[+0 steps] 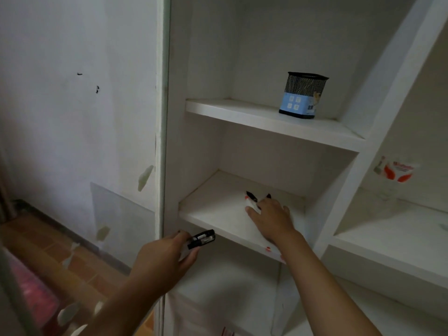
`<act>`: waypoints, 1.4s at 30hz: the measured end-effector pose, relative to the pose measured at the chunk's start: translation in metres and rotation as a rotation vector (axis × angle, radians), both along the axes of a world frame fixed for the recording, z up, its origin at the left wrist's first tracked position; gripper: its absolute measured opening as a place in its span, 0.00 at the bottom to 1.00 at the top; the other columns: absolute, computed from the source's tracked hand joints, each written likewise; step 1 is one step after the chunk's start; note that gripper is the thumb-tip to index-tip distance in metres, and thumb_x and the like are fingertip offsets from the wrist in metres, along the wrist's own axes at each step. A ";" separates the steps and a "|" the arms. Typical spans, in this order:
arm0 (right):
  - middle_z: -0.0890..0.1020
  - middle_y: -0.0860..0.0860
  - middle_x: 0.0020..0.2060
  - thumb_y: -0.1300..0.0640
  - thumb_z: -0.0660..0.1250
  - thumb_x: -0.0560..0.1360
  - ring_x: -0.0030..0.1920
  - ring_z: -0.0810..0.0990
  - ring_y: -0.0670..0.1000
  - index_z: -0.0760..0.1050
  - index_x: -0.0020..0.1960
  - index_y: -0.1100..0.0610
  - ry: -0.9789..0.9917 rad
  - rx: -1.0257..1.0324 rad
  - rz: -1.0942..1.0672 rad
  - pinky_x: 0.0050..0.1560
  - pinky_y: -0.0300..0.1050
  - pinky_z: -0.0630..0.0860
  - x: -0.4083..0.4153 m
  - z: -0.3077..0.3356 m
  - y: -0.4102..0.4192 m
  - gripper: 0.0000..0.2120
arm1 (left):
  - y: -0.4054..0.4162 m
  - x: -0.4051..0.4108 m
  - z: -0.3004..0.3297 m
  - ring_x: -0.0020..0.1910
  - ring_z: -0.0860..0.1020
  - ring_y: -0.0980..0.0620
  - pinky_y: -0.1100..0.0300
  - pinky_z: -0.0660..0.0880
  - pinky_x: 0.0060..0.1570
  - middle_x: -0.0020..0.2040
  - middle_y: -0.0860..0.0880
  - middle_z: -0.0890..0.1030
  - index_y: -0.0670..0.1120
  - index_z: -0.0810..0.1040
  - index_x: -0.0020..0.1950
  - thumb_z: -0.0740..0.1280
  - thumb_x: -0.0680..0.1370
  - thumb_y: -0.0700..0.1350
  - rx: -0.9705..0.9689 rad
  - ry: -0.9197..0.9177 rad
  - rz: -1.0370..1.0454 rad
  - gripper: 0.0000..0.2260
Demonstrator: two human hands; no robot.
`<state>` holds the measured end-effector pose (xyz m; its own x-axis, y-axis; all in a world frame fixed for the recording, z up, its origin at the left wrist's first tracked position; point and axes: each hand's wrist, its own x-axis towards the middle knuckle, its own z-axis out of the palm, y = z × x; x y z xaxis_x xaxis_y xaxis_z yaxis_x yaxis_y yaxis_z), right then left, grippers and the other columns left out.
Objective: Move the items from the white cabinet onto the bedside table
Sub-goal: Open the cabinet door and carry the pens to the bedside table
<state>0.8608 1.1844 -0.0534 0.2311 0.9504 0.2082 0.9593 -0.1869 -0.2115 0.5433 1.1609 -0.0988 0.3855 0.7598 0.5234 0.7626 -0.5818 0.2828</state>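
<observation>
Nearest, low in the frame, the left hand (167, 253) grips a small black-and-clear item (203, 238) that could slip, while farther in at center-right the right hand (271, 218) curls fingers (252, 210) around black-capped pens (252, 198) on the middle shelf (218, 212), possibly scattering them; the mesh pen holder (303, 95) waits above.

Dim and flat overall, lit softly from the left across the wall (72, 105). Deep shade inside the white cabinet (409, 76), darkest under each shelf (no hard-edged shadows anywhere). No glare. Slightly soft throughout, smeared on the left hand (164, 258) and at the lower corners. Strong wide-angle bending: uprights leaning and curving toward the edges.
</observation>
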 end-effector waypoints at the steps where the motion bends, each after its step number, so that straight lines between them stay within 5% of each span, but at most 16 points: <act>1: 0.72 0.54 0.75 0.34 0.51 0.83 0.76 0.65 0.56 0.68 0.77 0.51 0.002 -0.001 -0.004 0.77 0.64 0.56 0.000 -0.001 -0.003 0.31 | 0.000 0.002 -0.001 0.32 0.80 0.56 0.55 0.79 0.32 0.39 0.56 0.82 0.58 0.78 0.58 0.53 0.76 0.69 0.015 0.000 0.002 0.23; 6: 0.61 0.57 0.80 0.30 0.53 0.80 0.78 0.61 0.59 0.57 0.82 0.53 0.070 0.020 -0.137 0.75 0.61 0.60 0.002 0.001 -0.007 0.39 | -0.008 0.011 0.004 0.27 0.76 0.60 0.70 0.63 0.25 0.35 0.59 0.79 0.58 0.78 0.53 0.65 0.77 0.63 0.020 -0.008 -0.052 0.12; 10: 0.63 0.57 0.80 0.28 0.54 0.79 0.77 0.64 0.61 0.51 0.84 0.53 0.107 -0.062 -0.166 0.73 0.60 0.62 0.004 0.002 0.004 0.44 | -0.010 0.013 0.007 0.26 0.73 0.61 0.73 0.57 0.26 0.32 0.60 0.74 0.57 0.79 0.52 0.69 0.76 0.62 0.025 -0.015 -0.056 0.11; 14: 0.74 0.55 0.72 0.37 0.60 0.81 0.71 0.69 0.60 0.65 0.79 0.50 0.097 -0.013 -0.060 0.67 0.56 0.67 -0.007 0.000 0.013 0.31 | -0.010 0.006 0.005 0.32 0.78 0.59 0.62 0.75 0.31 0.39 0.58 0.81 0.59 0.77 0.58 0.52 0.76 0.69 -0.020 -0.020 -0.036 0.23; 17: 0.77 0.54 0.66 0.41 0.62 0.81 0.67 0.72 0.59 0.71 0.74 0.52 0.129 -0.010 0.013 0.65 0.55 0.71 -0.017 -0.001 0.018 0.25 | -0.011 -0.004 0.006 0.33 0.78 0.58 0.58 0.79 0.36 0.40 0.57 0.79 0.59 0.75 0.64 0.48 0.75 0.71 -0.060 0.005 -0.015 0.27; 21: 0.81 0.55 0.58 0.58 0.64 0.80 0.58 0.78 0.57 0.78 0.66 0.50 0.238 0.041 0.130 0.58 0.49 0.75 -0.025 -0.007 0.026 0.16 | -0.015 -0.015 0.010 0.35 0.78 0.59 0.60 0.78 0.38 0.42 0.58 0.79 0.58 0.75 0.65 0.51 0.76 0.71 -0.097 -0.018 -0.004 0.27; 25: 0.83 0.54 0.50 0.73 0.58 0.71 0.52 0.80 0.56 0.81 0.58 0.55 0.249 0.095 0.187 0.51 0.46 0.75 -0.031 -0.005 0.023 0.24 | -0.024 -0.021 0.014 0.34 0.73 0.62 0.66 0.70 0.36 0.42 0.60 0.74 0.59 0.74 0.67 0.60 0.81 0.65 -0.149 -0.013 -0.002 0.19; 29: 0.79 0.50 0.62 0.60 0.58 0.69 0.61 0.77 0.56 0.75 0.69 0.45 0.234 0.061 0.144 0.64 0.52 0.74 -0.027 -0.006 0.017 0.30 | -0.025 -0.026 0.011 0.35 0.75 0.60 0.64 0.74 0.38 0.41 0.60 0.74 0.59 0.75 0.64 0.59 0.80 0.66 -0.142 -0.025 0.002 0.18; 33: 0.77 0.48 0.65 0.41 0.59 0.75 0.64 0.75 0.56 0.73 0.71 0.45 0.147 0.049 0.119 0.65 0.55 0.73 -0.032 -0.005 0.016 0.25 | -0.028 -0.023 0.016 0.36 0.75 0.61 0.69 0.69 0.36 0.42 0.60 0.76 0.59 0.74 0.61 0.58 0.81 0.65 -0.188 0.006 -0.013 0.15; 42: 0.78 0.55 0.60 0.51 0.62 0.83 0.59 0.78 0.57 0.75 0.69 0.57 0.226 0.081 0.116 0.62 0.55 0.76 -0.033 -0.014 0.024 0.18 | -0.029 -0.024 0.018 0.36 0.75 0.62 0.70 0.66 0.34 0.42 0.60 0.75 0.60 0.73 0.59 0.58 0.81 0.65 -0.197 0.020 -0.010 0.13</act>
